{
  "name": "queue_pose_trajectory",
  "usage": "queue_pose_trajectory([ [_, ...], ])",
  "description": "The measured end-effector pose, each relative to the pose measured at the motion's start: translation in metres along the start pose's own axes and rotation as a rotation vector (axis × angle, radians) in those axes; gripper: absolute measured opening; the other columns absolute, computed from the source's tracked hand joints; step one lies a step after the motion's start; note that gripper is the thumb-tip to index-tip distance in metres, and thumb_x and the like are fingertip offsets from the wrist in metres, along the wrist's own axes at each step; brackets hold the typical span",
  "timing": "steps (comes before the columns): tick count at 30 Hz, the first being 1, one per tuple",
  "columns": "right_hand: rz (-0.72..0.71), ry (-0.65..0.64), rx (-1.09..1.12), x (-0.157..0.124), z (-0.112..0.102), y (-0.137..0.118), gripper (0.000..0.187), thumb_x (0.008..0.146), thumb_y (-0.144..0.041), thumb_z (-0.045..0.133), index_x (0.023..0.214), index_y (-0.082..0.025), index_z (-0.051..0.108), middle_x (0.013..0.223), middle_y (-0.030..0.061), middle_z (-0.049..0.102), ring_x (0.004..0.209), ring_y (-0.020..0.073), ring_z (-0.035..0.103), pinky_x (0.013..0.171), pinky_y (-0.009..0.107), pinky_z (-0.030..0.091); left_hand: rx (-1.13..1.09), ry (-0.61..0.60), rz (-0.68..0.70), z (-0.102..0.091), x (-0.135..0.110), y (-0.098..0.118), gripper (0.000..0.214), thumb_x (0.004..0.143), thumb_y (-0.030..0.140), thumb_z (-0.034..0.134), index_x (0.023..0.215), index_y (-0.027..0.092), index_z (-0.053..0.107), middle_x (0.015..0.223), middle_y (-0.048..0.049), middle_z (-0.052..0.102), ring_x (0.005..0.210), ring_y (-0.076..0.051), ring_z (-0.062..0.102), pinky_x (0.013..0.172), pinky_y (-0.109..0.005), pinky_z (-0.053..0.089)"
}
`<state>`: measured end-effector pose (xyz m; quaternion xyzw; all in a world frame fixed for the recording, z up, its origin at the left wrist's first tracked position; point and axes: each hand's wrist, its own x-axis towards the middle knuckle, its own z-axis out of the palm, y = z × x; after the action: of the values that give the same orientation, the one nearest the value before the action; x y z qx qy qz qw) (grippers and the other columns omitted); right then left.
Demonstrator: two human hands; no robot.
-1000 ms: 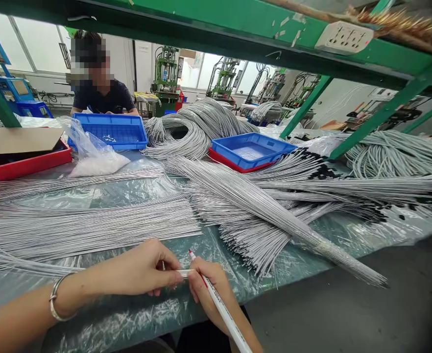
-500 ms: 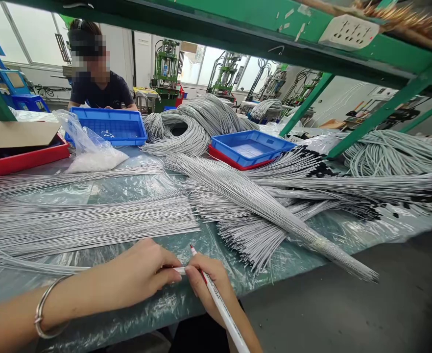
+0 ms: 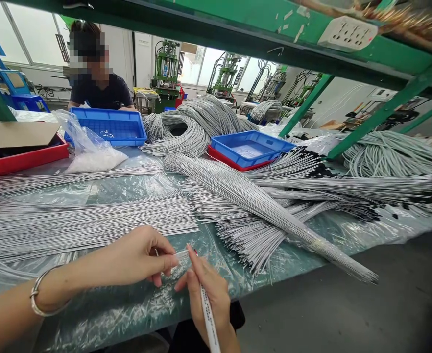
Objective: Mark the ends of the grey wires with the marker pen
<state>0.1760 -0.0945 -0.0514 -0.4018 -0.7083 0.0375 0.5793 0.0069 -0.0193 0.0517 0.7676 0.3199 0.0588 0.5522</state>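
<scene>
Just at the near edge of the table, the left hand [image 3: 138, 257] has its thumb and forefinger pinched together on a wire end [image 3: 181, 254], a short pale piece that sticks out to the right of the fingertips. Its long axis lies almost level, from left to right, and the rest of the wire is hidden behind the hand. The right hand [image 3: 206, 289] is just beside it, lower and to the right, with the fingers closed around a white pen [image 3: 209, 323]. The pen runs from the wrist away up the table, so it crosses the wire end nearly at a right angle, and its tip meets the free end, or almost; I cannot tell if they touch. A bracelet [image 3: 39, 299] sits on the left wrist. Under both hands is a clear plastic sheet [image 3: 128, 314]. Beyond lie a flat layer of grey wires [image 3: 91, 225], then a long bundle [image 3: 260, 206], a blue tray [image 3: 251, 147], and a co-worker [image 3: 98, 93] far behind.
</scene>
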Motion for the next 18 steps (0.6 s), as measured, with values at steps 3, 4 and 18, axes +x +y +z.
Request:
queue_pose_trajectory([
  [3,-0.049,0.063,-0.076,-0.001,0.004,-0.002,0.058,0.093,-0.002,0.043,0.148,-0.020,0.038,0.059,-0.0023,0.061,0.050,0.0138,0.053,0.057,0.032,0.043,0.038,0.026,-0.015,0.004,0.000,-0.002,0.035,0.092,0.041,0.050,0.082,0.015,0.071,0.060,-0.0011,0.059,0.058,-0.012,0.062,0.051,-0.015,0.040],
  [4,-0.056,0.063,-0.106,-0.002,0.002,-0.001,0.058,0.093,-0.002,0.045,0.147,-0.020,0.040,0.059,-0.0018,0.060,0.050,0.0142,0.052,0.055,0.032,0.042,0.044,0.034,-0.019,0.006,0.001,-0.002,0.034,0.092,0.041,0.051,0.081,0.015,0.070,0.060,-0.0005,0.059,0.057,-0.011,0.062,0.050,-0.015,0.040],
  [18,0.141,-0.053,-0.026,-0.003,-0.035,0.017,0.039,0.101,-0.029,0.041,0.137,-0.021,0.051,0.061,-0.0002,0.061,0.054,0.0142,0.054,0.056,0.028,0.046,0.010,-0.119,-0.059,0.022,0.018,-0.017,0.038,0.093,0.041,0.049,0.066,0.015,0.053,0.062,-0.0019,0.059,0.056,-0.013,0.063,0.050,-0.015,0.043],
])
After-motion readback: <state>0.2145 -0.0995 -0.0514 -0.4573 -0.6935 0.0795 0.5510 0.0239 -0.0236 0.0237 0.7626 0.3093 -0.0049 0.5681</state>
